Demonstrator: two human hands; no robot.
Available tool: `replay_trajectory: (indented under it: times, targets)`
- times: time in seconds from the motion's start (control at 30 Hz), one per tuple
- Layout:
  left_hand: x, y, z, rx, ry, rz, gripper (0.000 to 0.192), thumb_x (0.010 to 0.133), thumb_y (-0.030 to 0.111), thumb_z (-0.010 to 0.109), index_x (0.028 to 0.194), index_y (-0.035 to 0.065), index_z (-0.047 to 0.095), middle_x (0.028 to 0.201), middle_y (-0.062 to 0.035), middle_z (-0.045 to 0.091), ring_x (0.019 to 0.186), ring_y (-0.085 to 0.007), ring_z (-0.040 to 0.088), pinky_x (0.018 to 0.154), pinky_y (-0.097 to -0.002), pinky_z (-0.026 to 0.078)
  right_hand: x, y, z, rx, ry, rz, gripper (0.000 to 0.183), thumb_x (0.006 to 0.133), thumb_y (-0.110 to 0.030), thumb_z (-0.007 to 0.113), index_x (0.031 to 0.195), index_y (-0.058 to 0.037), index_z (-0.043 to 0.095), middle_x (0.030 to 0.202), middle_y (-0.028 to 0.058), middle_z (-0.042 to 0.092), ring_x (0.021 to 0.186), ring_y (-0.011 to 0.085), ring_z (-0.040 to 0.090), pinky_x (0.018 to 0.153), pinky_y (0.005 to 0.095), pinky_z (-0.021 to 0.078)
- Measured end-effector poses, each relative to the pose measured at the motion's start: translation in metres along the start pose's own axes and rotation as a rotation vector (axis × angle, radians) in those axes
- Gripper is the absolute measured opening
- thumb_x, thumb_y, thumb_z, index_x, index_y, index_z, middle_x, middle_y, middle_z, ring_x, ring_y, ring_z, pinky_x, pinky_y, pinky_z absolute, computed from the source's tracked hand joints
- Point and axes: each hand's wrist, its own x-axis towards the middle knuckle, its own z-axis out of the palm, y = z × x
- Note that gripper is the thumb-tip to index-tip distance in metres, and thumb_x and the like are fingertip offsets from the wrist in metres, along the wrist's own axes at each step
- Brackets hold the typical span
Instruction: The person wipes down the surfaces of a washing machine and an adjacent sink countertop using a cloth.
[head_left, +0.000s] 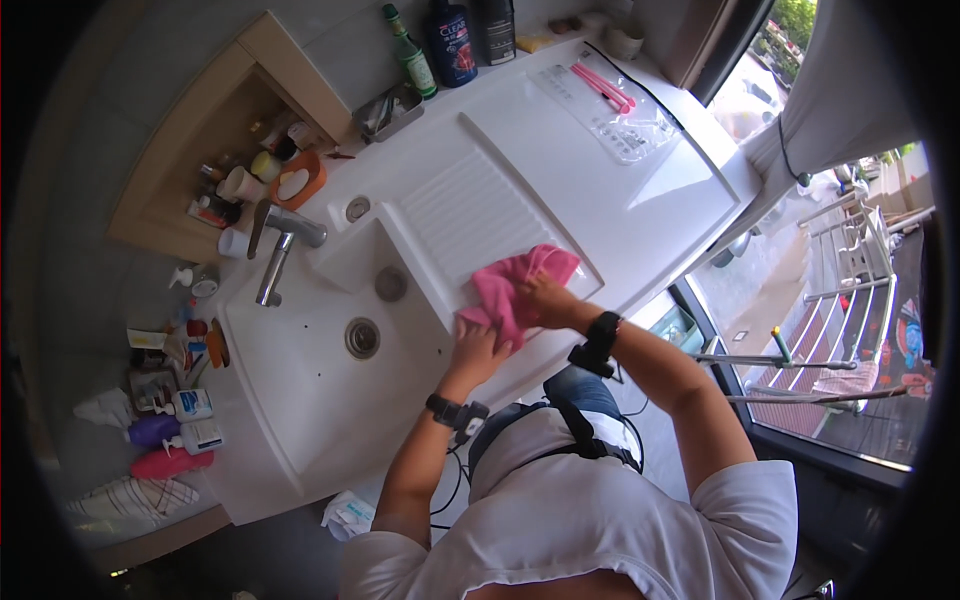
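Note:
A crumpled pink cloth lies over the front end of the ribbed drainboard, beside the white sink basin. My right hand grips the cloth from above, with its fingers bunched in the folds. At the cloth's lower left edge, my left hand holds it near the rim between basin and drainboard; its fingertips are partly hidden by the cloth. A chrome faucet stands at the basin's far left, and a round metal drain sits in the basin floor.
Pump bottles and small toiletries line the left edge. An orange soap dish stands by the wall niche. At the back are a green glass bottle, a dark blue bottle and a metal tray. Pink sticks lie on a plastic bag.

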Motion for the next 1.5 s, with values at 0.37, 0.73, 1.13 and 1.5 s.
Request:
replay_trajectory:
  times: [0.37,0.73,1.13,1.5]
  targets:
    - [0.021,0.002,-0.007,0.005,-0.366,-0.052,0.037,0.076,0.032,0.047,0.092,-0.0003,0.053,0.094,-0.0184,0.052,0.097,-0.0307,0.045,0.096,-0.0498,0.012,-0.019,-0.003,0.022,0.154,0.177,0.307,0.058,0.067,-0.034,0.060,0.114,-0.0037,0.043,0.112,0.0152,0.043,0.110,0.0293,0.037,0.095,0.0359,0.0246]
    - [0.052,0.013,0.014,-0.019,-0.307,-0.036,0.036,0.076,0.034,0.047,0.083,0.0001,0.057,0.086,-0.0167,0.056,0.092,-0.0298,0.048,0.092,-0.0490,0.020,-0.029,0.028,0.023,0.038,0.310,0.234,0.053,0.066,-0.029,0.059,0.109,0.0000,0.045,0.111,0.0195,0.043,0.108,0.0323,0.037,0.096,0.0402,0.0221]
    - [-0.003,0.001,-0.016,0.106,-0.181,-0.063,0.031,0.075,0.028,0.050,0.092,0.0023,0.053,0.098,-0.0176,0.050,0.099,-0.0337,0.043,0.093,-0.0552,0.013,0.004,-0.028,0.018,0.231,0.292,0.180,0.041,0.064,-0.028,0.058,0.098,-0.0051,0.053,0.093,0.0089,0.052,0.098,0.0232,0.047,0.095,0.0350,0.0259]
    - [0.068,0.012,0.030,-0.015,-0.225,-0.064,0.026,0.071,0.026,0.054,0.081,0.0020,0.055,0.085,-0.0146,0.052,0.086,-0.0291,0.048,0.090,-0.0501,0.022,-0.013,0.044,0.030,0.032,0.381,0.303,0.051,0.063,-0.029,0.059,0.105,-0.0024,0.048,0.106,0.0147,0.047,0.105,0.0289,0.040,0.096,0.0404,0.0225]
